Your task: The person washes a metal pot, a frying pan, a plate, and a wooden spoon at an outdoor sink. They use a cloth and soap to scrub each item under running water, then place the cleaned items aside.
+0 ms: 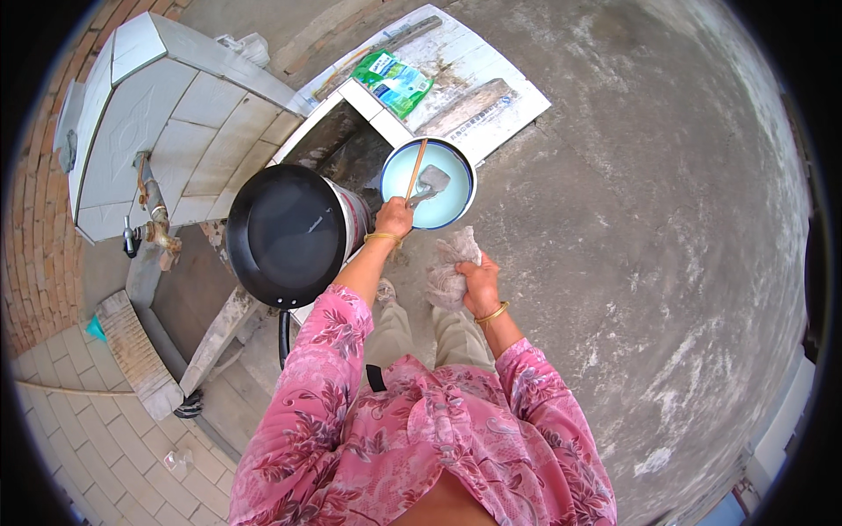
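My left hand [395, 218] is over the near-left rim of a pale blue enamel basin [454, 205]. It grips a metal spatula [434, 179], whose blade is inside the basin. A thin wooden stick [416, 169], perhaps chopsticks, slants from the far rim down to that hand; whether the hand holds it, I cannot tell. Bunched in my right hand [482, 284] is a greyish, damp-looking cloth [450, 273], held just below the basin and apart from it. Left of my left forearm sits a black frying pan [283, 230], its handle pointing toward me, above a white bucket-like container [350, 209].
A tiled trough [342, 135] adjoins the tiled structure [177, 125] with a rusty tap [154, 210]. Beyond the basin, a green plastic packet [393, 82] lies on a white printed sheet [490, 59] beside wooden pieces. A worn plank [138, 355] rests at lower left. Concrete floor [644, 217] spreads to the right.
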Demonstrator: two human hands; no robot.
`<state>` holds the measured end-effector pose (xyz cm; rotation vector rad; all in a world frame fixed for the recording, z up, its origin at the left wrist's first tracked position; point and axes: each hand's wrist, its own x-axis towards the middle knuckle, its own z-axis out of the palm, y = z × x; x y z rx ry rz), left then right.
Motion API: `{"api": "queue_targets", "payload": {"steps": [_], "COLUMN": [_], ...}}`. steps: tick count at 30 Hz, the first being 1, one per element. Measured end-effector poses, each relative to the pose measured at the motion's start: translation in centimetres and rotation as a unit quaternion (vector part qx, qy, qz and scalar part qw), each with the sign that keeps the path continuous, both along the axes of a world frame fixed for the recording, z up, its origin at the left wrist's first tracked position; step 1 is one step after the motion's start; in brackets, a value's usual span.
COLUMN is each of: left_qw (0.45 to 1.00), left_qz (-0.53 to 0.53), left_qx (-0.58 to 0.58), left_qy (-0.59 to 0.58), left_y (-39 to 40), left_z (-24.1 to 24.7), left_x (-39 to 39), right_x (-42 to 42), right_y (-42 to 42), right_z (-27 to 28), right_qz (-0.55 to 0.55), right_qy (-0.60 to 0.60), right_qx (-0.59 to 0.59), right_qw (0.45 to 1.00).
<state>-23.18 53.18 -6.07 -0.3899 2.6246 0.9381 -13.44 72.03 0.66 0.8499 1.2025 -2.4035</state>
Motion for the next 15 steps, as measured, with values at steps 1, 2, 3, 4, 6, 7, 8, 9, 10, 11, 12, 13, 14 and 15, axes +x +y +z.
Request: {"api": "queue_targets", "payload": {"steps": [1, 2, 3, 4, 6, 7, 8, 9, 10, 11, 12, 13, 14, 15], "left_qw": [1.0, 1.0, 0.999, 1.0, 0.995, 0.995, 0.993, 0.988, 0.979, 0.971, 0.962, 0.949, 0.931, 0.927], "left_qz": [0.007, 0.015, 0.021, -0.015, -0.087, -0.089, -0.091, -0.091, -0.072, -0.052, -0.028, -0.005, 0.017, 0.027], "left_qx": [-0.001, -0.002, -0.003, -0.019, -0.053, -0.031, -0.01, 0.01, 0.081, 0.126, 0.169, 0.212, 0.261, 0.276], "left_qy": [-0.011, -0.022, -0.034, -0.019, 0.012, -0.034, -0.08, -0.124, -0.173, -0.195, -0.214, -0.232, -0.254, -0.253], "left_y": [-0.1, -0.4, -0.7, -1.2, -2.4, -2.3, -2.2, -2.1, -1.8, -1.8, -2.1, -2.3, -2.4, -2.4], "left_z": [0.1, 0.2, 0.4, 0.7, 1.6, 2.7, 3.8, 5.5, 7.0, 6.8, 6.8, 6.8, 6.6, 6.3], "left_x": [-0.1, -0.1, -0.2, -0.1, -0.2, -0.5, -1.0, -1.6, -1.9, -2.1, -2.3, -2.6, -2.9, -3.1], "right_x": [-0.1, -0.2, -0.2, -0.2, -0.3, -0.2, -0.2, -0.4, -0.7, -0.9, -1.3, -1.7, -2.0, -2.3], "right_y": [0.1, 0.2, 0.2, 0.3, 0.2, 0.4, 0.6, 0.6, 0.6, 0.5, 0.2, 0.0, -0.1, 0.0], "right_z": [-0.4, -0.8, -1.2, -1.4, -1.9, -2.1, -2.4, -2.5, -2.4, -2.3, -1.8, -1.3, -0.7, -0.4], "right_qz": [-0.001, -0.002, -0.005, -0.008, -0.014, -0.012, -0.011, -0.008, -0.007, -0.007, -0.003, -0.006, -0.009, -0.012], "right_qy": [-0.01, -0.02, -0.031, -0.032, -0.033, -0.038, -0.043, -0.047, -0.044, -0.041, -0.037, -0.033, -0.03, -0.026], "right_qx": [0.009, 0.018, 0.027, 0.026, 0.022, 0.023, 0.025, 0.024, 0.024, 0.025, 0.023, 0.02, 0.016, 0.015], "right_qw": [1.0, 1.0, 0.999, 0.999, 0.999, 0.999, 0.999, 0.999, 0.999, 0.999, 0.999, 0.999, 0.999, 0.999]}}
